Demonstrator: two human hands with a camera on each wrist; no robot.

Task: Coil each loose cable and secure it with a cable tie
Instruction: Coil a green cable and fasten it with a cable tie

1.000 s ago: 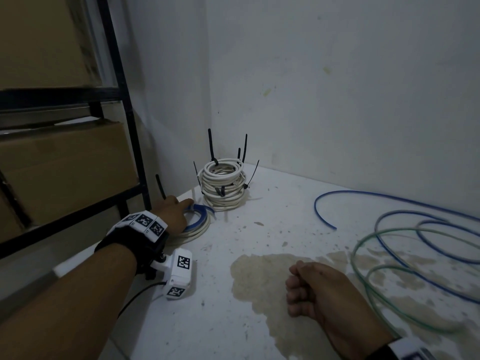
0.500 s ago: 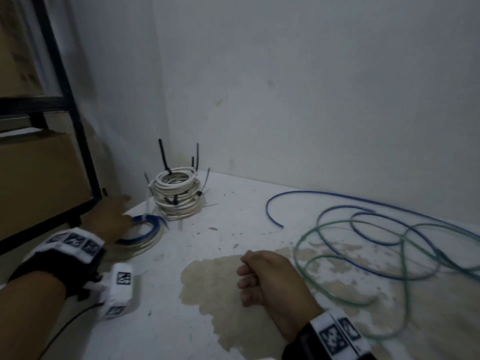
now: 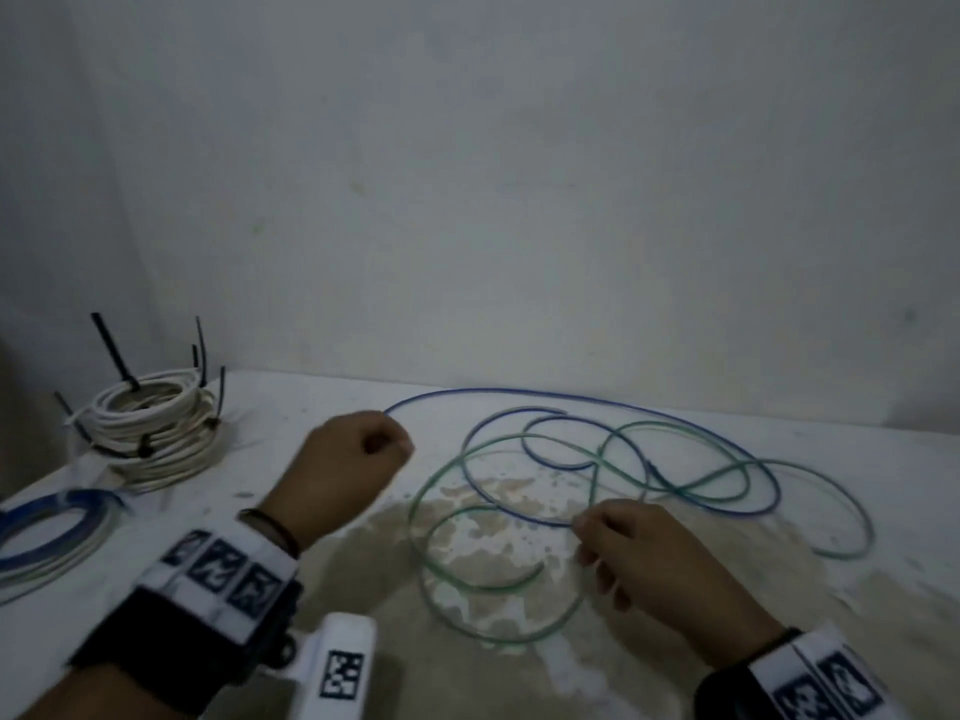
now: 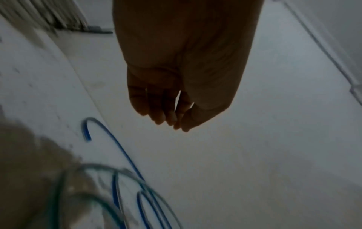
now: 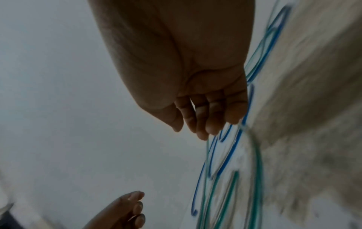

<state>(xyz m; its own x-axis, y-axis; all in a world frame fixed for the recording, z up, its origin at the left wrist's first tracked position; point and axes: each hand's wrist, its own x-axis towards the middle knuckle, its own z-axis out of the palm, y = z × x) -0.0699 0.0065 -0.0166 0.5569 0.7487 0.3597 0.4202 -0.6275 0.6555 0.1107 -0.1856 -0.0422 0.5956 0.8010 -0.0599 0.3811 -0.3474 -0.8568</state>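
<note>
A loose blue cable (image 3: pixel 519 391) and a loose green cable (image 3: pixel 488 587) sprawl in overlapping loops on the white table (image 3: pixel 311 407). My left hand (image 3: pixel 395 444) hovers right by the blue cable's free end (image 4: pixel 87 131), fingers loosely curled and holding nothing (image 4: pixel 176 124). Over the near loops, where blue and green cross, my right hand (image 3: pixel 582 532) also hangs loosely curled and holds nothing (image 5: pixel 192 125). At the far left stands a stack of white coils (image 3: pixel 156 433) bound with black cable ties (image 3: pixel 111 350). A blue-and-white coil (image 3: pixel 52 532) lies at the left edge.
A brownish stain (image 3: pixel 519 678) covers the near middle of the table under the loops. The pale wall (image 3: pixel 519 200) closes off the back, close behind the cables.
My left hand let go of the blue-and-white coil and swung right to the blue cable's end. My right hand rose from its resting fist and moved toward the loops. The view turned right.
</note>
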